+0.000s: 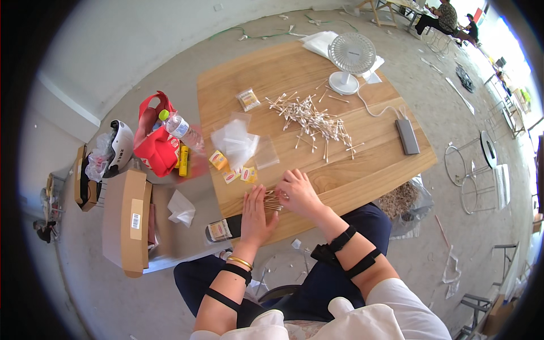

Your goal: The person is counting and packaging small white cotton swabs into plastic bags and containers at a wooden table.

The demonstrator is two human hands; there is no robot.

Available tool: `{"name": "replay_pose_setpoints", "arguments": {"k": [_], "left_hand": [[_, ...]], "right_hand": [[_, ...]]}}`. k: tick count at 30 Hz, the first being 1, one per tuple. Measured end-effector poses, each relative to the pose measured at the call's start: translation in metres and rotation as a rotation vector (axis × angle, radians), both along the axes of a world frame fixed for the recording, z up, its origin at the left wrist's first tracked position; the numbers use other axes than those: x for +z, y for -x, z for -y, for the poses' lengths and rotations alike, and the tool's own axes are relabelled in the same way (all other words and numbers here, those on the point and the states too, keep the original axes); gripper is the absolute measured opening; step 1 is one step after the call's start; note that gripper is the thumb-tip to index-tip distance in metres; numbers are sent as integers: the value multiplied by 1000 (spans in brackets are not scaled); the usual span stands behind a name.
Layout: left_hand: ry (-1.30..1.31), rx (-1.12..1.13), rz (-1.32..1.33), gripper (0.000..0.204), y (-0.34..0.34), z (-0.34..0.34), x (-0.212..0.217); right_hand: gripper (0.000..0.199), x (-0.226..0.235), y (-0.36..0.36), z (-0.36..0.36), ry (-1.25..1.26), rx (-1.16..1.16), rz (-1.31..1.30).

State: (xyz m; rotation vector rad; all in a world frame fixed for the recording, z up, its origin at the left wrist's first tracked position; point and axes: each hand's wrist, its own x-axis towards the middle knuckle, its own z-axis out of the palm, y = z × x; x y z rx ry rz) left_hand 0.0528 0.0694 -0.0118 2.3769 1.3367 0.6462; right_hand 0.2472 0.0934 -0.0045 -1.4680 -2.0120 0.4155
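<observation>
A small bunch of cotton swabs (273, 200) lies at the table's near edge, between my two hands. My left hand (258, 215) rests along the left side of the bunch, its fingers stretched out. On the right, my right hand (299, 192) has bent fingers closed at the swab ends; its fingertips are partly hidden. Further back lies a loose heap of cotton swabs (314, 120). Clear plastic bags (234, 137) and small yellow-and-white cards (248, 174) sit beyond my left hand. A filled packet of swabs (247, 99) lies farther off.
A white fan (351, 54) stands at the back of the wooden table (226, 73), its cable near a grey power bank (407, 136). Beside my left wrist lies a black holder with a swab packet (220, 229). Leftward are a red bag (156, 150), bottle (182, 129) and cardboard box (127, 218).
</observation>
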Motion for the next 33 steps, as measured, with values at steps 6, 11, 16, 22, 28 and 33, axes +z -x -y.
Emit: {"name": "replay_pose_setpoints", "arguments": {"k": [6, 11, 16, 22, 28, 33], "left_hand": [[-17, 1, 15, 78, 2, 2, -1], [-36, -6, 11, 71, -3, 4, -6], [-14, 63, 8, 64, -4, 15, -10], [-42, 75, -25, 62, -10, 16, 2], [-52, 84, -37, 62, -10, 16, 3], [-63, 81, -40, 63, -5, 16, 0]], "right_hand": [[17, -5, 17, 6, -3, -96, -349], [25, -11, 40, 8, 64, -49, -598], [32, -8, 36, -1, 41, 1, -636], [49, -1, -30, -45, -159, -464, 173], [55, -1, -34, -61, 52, -473, 281], [47, -12, -27, -31, 90, -258, 288]]}}
